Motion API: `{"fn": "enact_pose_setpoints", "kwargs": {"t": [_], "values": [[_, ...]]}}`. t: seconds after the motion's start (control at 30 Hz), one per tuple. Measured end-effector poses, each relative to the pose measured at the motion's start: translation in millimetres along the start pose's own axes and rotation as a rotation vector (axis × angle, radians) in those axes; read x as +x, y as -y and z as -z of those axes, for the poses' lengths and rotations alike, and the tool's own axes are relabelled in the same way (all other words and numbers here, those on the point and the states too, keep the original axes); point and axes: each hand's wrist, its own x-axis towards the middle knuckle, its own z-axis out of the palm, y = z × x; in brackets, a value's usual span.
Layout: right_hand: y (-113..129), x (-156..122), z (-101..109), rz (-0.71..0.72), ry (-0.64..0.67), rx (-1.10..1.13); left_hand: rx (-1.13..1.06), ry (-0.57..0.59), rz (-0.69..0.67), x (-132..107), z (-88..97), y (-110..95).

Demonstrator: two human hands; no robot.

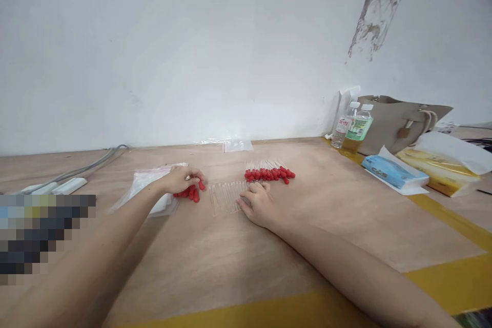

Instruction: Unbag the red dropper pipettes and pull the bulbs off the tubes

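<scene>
head view: left hand (177, 179), fingertips pinching a red bulb (202, 185), above loose bulbs (188, 194) by a clear bag (144, 183), contents indistinct; right hand (262, 205), finger grip unclear, at clear tubes (223, 198) near red-ended droppers (265, 174).

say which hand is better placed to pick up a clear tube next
Probably the right hand: it is at the right end of the clear tubes, while the left hand is off to their left and seems to hold a red bulb.
</scene>
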Motion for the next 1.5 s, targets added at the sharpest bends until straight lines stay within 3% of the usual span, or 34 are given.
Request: {"fn": "enact_pose_setpoints", "kwargs": {"t": [0.07, 0.27, 0.47, 0.63, 0.83, 1.03, 1.2, 1.33, 1.5], "values": [[0, 0, 0, -0.005, -0.001, 0.003, -0.001, 0.016, -0.039, 0, 2.6, 3], [-1, 0, -1, 0.001, 0.002, 0.000, -0.166, 0.257, -0.016, 9, 3.0, 7], [0, 0, -1, 0.001, 0.005, -0.010, -0.235, 0.249, 0.049, 16, -3.1, 14], [1, 1, 1, 0.002, 0.016, -0.008, -0.201, 0.102, 0.056, 20, -5.7, 8], [1, 1, 3, -0.009, 0.000, 0.011, 0.022, -0.242, -0.116, 51, -27.7, -45], [-1, 0, 4, -0.034, -0.012, 0.025, 0.041, -0.258, -0.169, 80, -51.5, -89], [-3, -1, 3, -0.030, -0.024, 0.013, 0.040, -0.277, -0.130, 87, -59.3, -94], [-1, -1, 5, -0.072, -0.058, 0.013, 0.004, -0.369, -0.040, 84, -61.7, -95], [-2, 6, 17, -0.209, -0.228, -0.026, -0.078, -0.461, 0.061, 45, -60.5, -91]]}}
